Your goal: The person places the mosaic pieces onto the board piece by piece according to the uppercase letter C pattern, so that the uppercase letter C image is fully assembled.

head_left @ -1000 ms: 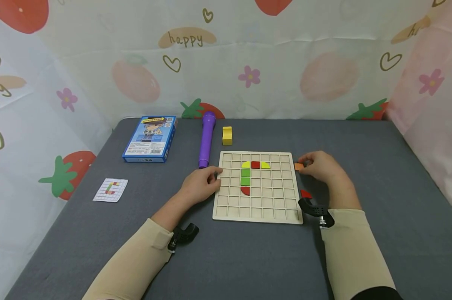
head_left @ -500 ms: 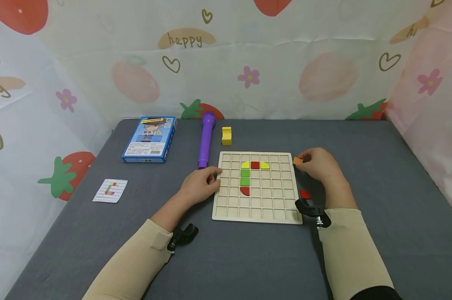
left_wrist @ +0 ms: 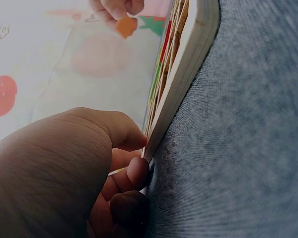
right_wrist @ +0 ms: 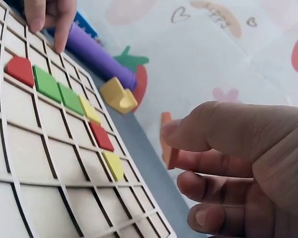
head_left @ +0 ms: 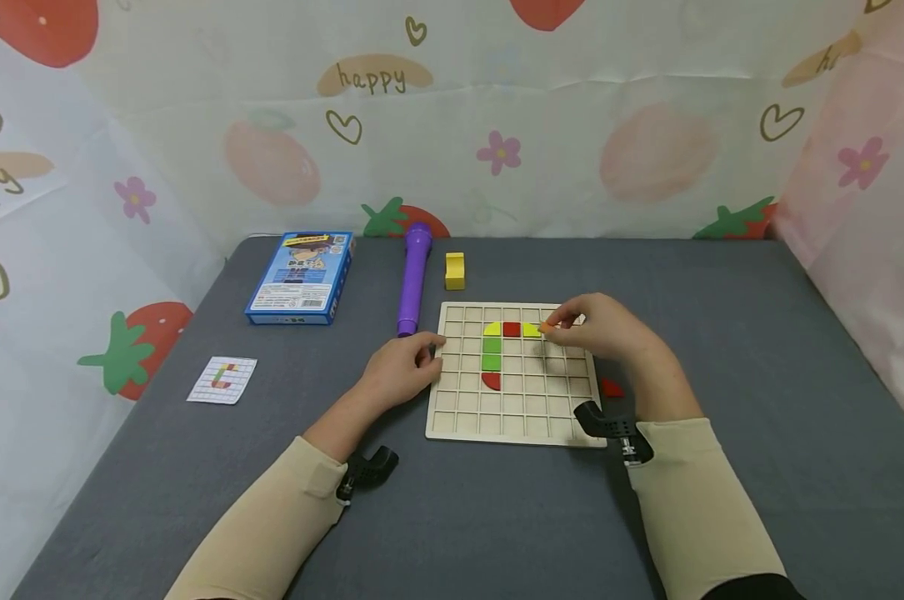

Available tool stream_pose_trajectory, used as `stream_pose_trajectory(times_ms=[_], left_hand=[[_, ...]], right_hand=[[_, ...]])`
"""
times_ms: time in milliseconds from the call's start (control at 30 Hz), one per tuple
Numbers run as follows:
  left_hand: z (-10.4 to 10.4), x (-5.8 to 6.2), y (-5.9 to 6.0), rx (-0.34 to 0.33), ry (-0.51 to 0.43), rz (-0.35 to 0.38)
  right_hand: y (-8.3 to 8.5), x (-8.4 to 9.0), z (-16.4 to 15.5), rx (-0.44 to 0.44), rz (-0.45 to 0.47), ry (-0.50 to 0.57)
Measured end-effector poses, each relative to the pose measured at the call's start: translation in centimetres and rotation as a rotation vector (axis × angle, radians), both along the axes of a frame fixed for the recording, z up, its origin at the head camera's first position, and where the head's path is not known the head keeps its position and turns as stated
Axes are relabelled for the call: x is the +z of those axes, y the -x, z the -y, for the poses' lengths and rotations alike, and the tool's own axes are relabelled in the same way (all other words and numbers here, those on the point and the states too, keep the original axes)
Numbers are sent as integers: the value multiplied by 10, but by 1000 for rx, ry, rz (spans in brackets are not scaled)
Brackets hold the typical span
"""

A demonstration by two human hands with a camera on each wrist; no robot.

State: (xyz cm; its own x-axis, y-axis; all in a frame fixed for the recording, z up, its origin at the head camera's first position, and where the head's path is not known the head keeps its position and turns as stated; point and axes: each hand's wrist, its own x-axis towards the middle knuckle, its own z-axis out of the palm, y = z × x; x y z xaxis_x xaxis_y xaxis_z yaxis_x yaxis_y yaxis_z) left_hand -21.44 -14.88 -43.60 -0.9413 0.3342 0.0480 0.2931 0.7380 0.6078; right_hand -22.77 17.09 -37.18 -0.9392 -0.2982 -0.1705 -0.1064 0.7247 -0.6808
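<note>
The right hand [head_left: 605, 329] pinches a small orange block [head_left: 544, 327] between thumb and forefinger, the other fingers [right_wrist: 208, 218] loosely curled beneath. The block hangs above the far part of the wooden grid board [head_left: 452, 421], just right of the yellow piece [head_left: 531, 330] that ends the far row of laid pieces. In the right wrist view the orange block [right_wrist: 167, 141] is clear of the board, held on edge with its long side roughly upright, so the open cells lie below and a little to the left of the fingertips.

The laid pieces form a hook: yellow, red piece [head_left: 511, 329] and yellow across the far row, then two green pieces [head_left: 491, 353] and a red half-round [head_left: 491, 381] running toward the near edge.

The left hand [head_left: 399, 367] rests at the board's left edge, its curled fingers [left_wrist: 136, 171] pressed against the rim and thumb on top. It is well apart from the block; the right hand alone carries it.

On the desk [head_left: 452, 517] lie a blue box [head_left: 299, 277], a purple cylinder [head_left: 414, 277], a yellow block [head_left: 455, 271], a pattern card [head_left: 222, 379], and a red piece [head_left: 611, 387] right of the board.
</note>
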Motion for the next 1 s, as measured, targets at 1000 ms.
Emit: stream_pose_trajectory(times_ms=[1000], left_hand=[[-1,0,0,0,11,-3]], right_hand=[[-15,-7,50,244,111,-181]])
